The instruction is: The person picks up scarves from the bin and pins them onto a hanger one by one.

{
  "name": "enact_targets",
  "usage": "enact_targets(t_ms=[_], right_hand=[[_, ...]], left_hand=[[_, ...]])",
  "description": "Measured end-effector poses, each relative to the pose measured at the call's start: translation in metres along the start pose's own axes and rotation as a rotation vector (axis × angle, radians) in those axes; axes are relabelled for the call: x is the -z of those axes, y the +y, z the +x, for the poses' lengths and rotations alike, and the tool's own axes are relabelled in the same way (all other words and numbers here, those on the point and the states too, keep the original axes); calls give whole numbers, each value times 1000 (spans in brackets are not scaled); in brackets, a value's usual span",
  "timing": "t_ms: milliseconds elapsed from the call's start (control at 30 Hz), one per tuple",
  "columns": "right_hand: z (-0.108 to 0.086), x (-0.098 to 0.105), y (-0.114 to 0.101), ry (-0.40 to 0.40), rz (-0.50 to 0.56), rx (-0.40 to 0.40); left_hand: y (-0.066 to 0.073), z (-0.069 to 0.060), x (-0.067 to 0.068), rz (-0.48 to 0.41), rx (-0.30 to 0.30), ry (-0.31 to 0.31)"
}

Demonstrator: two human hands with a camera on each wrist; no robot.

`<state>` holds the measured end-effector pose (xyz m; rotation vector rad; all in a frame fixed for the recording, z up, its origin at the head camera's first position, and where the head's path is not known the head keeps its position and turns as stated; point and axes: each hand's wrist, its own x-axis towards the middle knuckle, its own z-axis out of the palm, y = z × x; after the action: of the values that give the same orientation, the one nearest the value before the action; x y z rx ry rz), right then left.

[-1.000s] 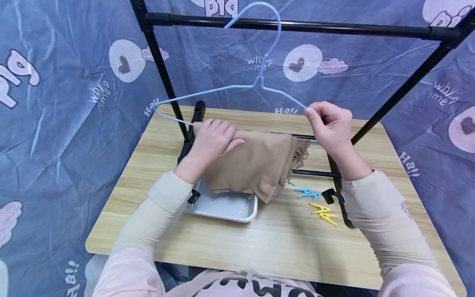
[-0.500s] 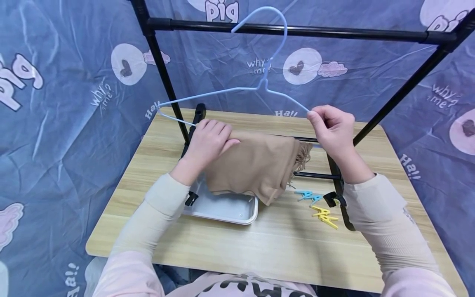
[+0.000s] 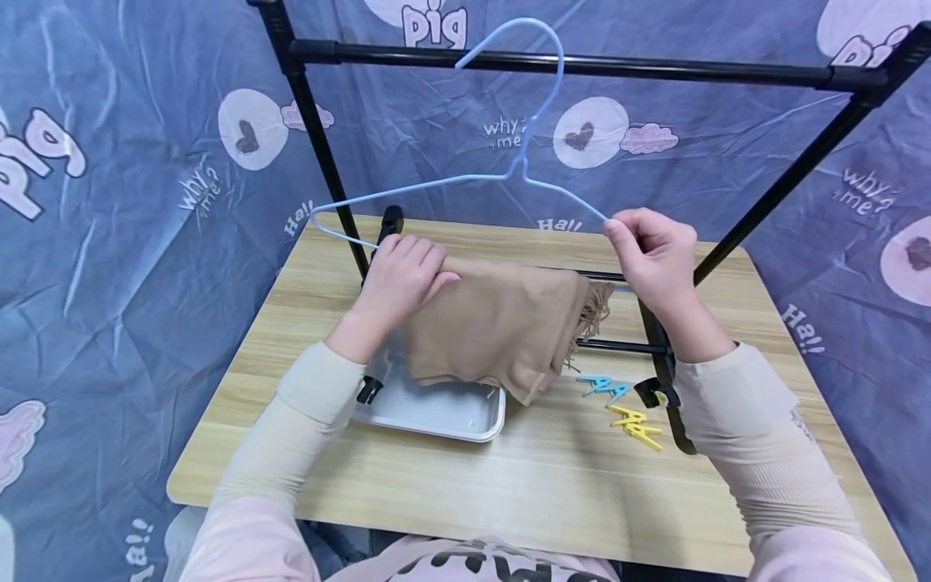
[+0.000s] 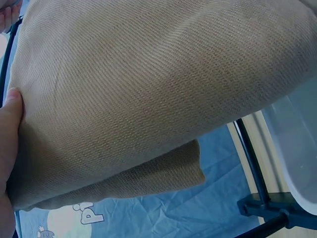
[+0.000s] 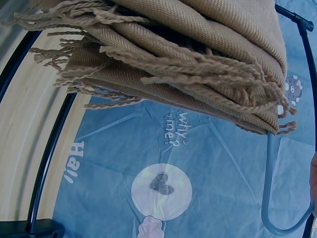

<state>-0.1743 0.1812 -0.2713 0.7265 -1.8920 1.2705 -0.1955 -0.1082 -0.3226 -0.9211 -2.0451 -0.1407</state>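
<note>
A light blue wire hanger [image 3: 487,176] is held upright, its hook in front of the rack's top bar in the head view. Folded over its lower bar hangs a tan scarf [image 3: 494,323], with twisted fringe [image 5: 208,74] at its right end. My left hand [image 3: 403,279] grips the scarf's upper left corner together with the bar; its thumb [image 4: 12,114] lies against the cloth in the left wrist view. My right hand [image 3: 655,255] pinches the hanger's right shoulder. At the right wrist view's edge, part of that hand [image 5: 314,183] appears beside the hanger's bent end.
A black rack [image 3: 655,69] stands on the wooden table [image 3: 538,477] behind the scarf. Below the scarf lies a white tray [image 3: 444,416]. Blue clothespins [image 3: 606,388] and yellow clothespins [image 3: 636,427] lie to the right, near the rack's foot. Patterned blue cloth [image 3: 167,307] surrounds the table.
My left hand has slid slightly left along the scarf's top edge. The hanger has shifted a little to the right. My right hand keeps its pinch on the hanger.
</note>
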Motion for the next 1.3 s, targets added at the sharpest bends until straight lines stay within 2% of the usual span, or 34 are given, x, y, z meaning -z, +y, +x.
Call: enact_targets(t_ms=[133, 200, 300, 400, 533, 600, 700, 867, 933, 1000, 1100, 1200, 1300], right_hand=[[-1, -1, 0, 2, -3, -2], [-1, -1, -1, 0, -6, -6], [-2, -1, -2, -6, -8, -6], [-2, 0, -3, -6, -6, 6], [-1, 1, -5, 0, 0, 16], [0, 2, -5, 3, 6, 17], [1, 3, -6, 7, 8, 20], [2, 5, -9, 7, 2, 18], [4, 5, -10, 13, 10, 10], [6, 6, -11, 22, 21, 3], [9, 7, -13, 31, 24, 0], [12, 7, -15, 35, 22, -1], [14, 8, -17, 44, 21, -6]], left_hand=[[-1, -1, -1, -20, 13, -9], [-2, -2, -1, -64, 25, -9], [-2, -3, 2, -157, 43, 34], [-1, -5, 5, -230, 57, 131], [1, -9, 9, -282, 107, 272], [2, -11, 10, -298, 132, 324], [2, -14, 11, -302, 158, 401], [4, -22, 12, -282, 184, 582], [5, -25, 12, -288, 203, 620], [5, -28, 11, -304, 239, 614], [5, -31, 8, -328, 334, 581], [5, -32, 6, -403, 484, 520], [9, -27, 13, -561, 660, 390]])
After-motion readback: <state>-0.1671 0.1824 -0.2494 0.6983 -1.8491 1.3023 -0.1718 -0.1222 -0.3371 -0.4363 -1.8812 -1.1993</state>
